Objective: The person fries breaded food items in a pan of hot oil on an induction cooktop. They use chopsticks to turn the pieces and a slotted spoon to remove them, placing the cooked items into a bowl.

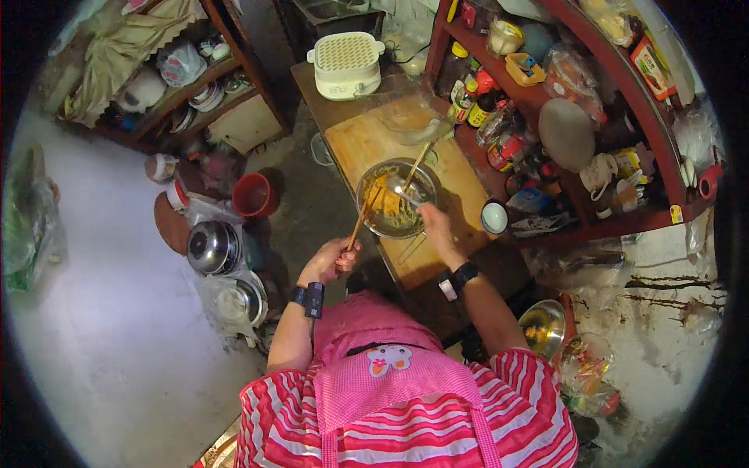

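A metal mixing bowl point(431, 219) stands before me on a wooden board, with an orange-yellow mixture point(386, 196) inside. Much of the mixture lies at the bowl's left side, and bits cling to the wall. My left hand point(332, 259), just outside the near left rim, grips wooden chopsticks point(359, 221) whose tips reach into the bowl. Over the right rim, my right hand point(437, 230) holds a spoon point(411, 200) by its handle, its end blurred above the mixture. Another light wooden stick or handle point(418, 166) leans on the far rim.
The cutting board point(351, 137) bears a transparent plastic cover or bag point(418, 126) behind the bowl. A white steamer-like appliance point(348, 64) stands at the table's far end. A small white bowl point(494, 217) sits at right, beside crowded shelves point(503, 64). A red bucket point(253, 196) is at left.
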`<state>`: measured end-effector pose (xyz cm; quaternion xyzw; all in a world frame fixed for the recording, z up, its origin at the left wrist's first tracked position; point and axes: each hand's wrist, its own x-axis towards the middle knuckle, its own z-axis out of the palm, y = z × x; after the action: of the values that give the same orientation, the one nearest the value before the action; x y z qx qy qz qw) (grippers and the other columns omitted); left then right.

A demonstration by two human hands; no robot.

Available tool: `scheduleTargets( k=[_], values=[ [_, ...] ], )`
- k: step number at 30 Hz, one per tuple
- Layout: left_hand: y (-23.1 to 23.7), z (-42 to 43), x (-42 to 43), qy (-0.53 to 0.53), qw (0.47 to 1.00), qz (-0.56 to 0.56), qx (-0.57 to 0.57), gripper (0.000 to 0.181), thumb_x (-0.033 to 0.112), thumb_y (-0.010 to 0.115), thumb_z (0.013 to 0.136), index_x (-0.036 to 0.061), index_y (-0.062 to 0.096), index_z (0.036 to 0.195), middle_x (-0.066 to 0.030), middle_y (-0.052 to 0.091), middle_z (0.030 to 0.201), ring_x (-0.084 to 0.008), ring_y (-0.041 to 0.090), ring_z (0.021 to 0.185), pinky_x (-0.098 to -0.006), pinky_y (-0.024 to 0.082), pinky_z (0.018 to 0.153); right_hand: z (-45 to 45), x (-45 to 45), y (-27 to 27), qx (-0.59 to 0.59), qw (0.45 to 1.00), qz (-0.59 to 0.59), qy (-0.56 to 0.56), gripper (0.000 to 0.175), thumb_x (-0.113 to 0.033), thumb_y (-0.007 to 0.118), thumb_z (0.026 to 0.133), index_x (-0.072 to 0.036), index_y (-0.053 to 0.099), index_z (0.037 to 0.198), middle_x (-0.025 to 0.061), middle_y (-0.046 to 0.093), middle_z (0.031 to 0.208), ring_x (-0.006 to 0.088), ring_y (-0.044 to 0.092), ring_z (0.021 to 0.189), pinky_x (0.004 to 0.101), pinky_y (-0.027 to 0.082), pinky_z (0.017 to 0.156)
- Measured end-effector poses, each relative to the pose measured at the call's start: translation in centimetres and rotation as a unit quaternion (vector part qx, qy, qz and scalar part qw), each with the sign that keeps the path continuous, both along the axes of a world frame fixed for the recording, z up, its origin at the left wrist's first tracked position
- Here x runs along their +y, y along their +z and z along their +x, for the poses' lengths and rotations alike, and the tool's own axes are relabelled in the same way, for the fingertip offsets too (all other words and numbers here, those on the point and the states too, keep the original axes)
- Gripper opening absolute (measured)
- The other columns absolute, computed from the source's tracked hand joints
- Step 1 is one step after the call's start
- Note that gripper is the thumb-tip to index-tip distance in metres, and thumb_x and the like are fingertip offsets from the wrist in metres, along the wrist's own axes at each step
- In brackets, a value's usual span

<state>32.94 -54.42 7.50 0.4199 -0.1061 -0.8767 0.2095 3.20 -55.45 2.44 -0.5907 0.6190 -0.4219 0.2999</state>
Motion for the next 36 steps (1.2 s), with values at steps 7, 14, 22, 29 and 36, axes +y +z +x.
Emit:
scheduleTargets(
  k=[7, 14, 22, 29, 36],
  values=[
    [-0.9, 0.6, -0.1, 0.004, 0.998, 0.01, 0.057, 0.023, 0.019, 0.04, 0.1, 0.0035, 0.052, 0.089, 0.0056, 0.034, 0.057, -0.0028, 0.026, 0.041, -0.0194, 0.023, 0.035, -0.1, -0.4, 0.6, 0.068, 0.993, 0.09, -0.026, 0.022, -0.023, 0.047, 0.096, -0.006, 0.062, 0.1, 0.0223, 0.063, 0.09, 0.0439, 0.059, 0.087, 0.0454, 0.048, 0.072],
    [0.1, 0.3, 0.0, 0.03, 0.994, 0.056, 0.091, 0.024, 0.022, 0.041, 0.1, 0.0032, 0.052, 0.09, 0.0067, 0.033, 0.056, -0.0029, 0.027, 0.04, -0.0196, 0.023, 0.035, -0.2, 0.2, -0.6, -0.002, 0.998, 0.051, -0.048, 0.023, -0.024, 0.047, 0.097, -0.006, 0.061, 0.098, 0.0212, 0.062, 0.088, 0.0402, 0.06, 0.084, 0.045, 0.046, 0.072],
    [0.3, 0.1, 0.2, -0.01, 0.999, -0.05, -0.008, 0.028, 0.024, 0.041, 0.101, 0.0004, 0.057, 0.099, 0.0059, 0.036, 0.059, -0.0036, 0.028, 0.044, -0.0197, 0.024, 0.038, -0.2, 2.4, -2.8, -0.016, 0.993, 0.063, -0.098, 0.023, -0.021, 0.046, 0.098, -0.006, 0.061, 0.091, 0.0071, 0.062, 0.074, 0.0184, 0.061, 0.069, 0.034, 0.045, 0.061],
    [-0.5, -2.2, 0.4, -0.048, 0.923, -0.251, -0.287, 0.029, 0.025, 0.045, 0.1, 0.0058, 0.066, 0.106, 0.0035, 0.048, 0.065, -0.0057, 0.041, 0.052, -0.0221, 0.033, 0.044, 5.3, 5.0, -3.2, -0.324, 0.897, 0.255, -0.161, 0.018, -0.026, 0.05, 0.095, -0.014, 0.063, 0.1, -0.0012, 0.063, 0.08, 0.0086, 0.046, 0.049, 0.0256, 0.04, 0.042],
    [-1.0, -3.8, 0.4, -0.107, 0.734, -0.484, -0.465, 0.026, 0.014, 0.05, 0.093, 0.0049, 0.062, 0.114, -0.0168, 0.065, 0.085, -0.0314, 0.065, 0.075, -0.0402, 0.05, 0.069, 2.0, 8.7, -7.9, -0.392, 0.867, 0.308, -0.016, 0.013, -0.019, 0.061, 0.088, -0.007, 0.064, 0.093, 0.0085, 0.066, 0.073, 0.0184, 0.06, 0.053, 0.0333, 0.049, 0.045]
  ],
)
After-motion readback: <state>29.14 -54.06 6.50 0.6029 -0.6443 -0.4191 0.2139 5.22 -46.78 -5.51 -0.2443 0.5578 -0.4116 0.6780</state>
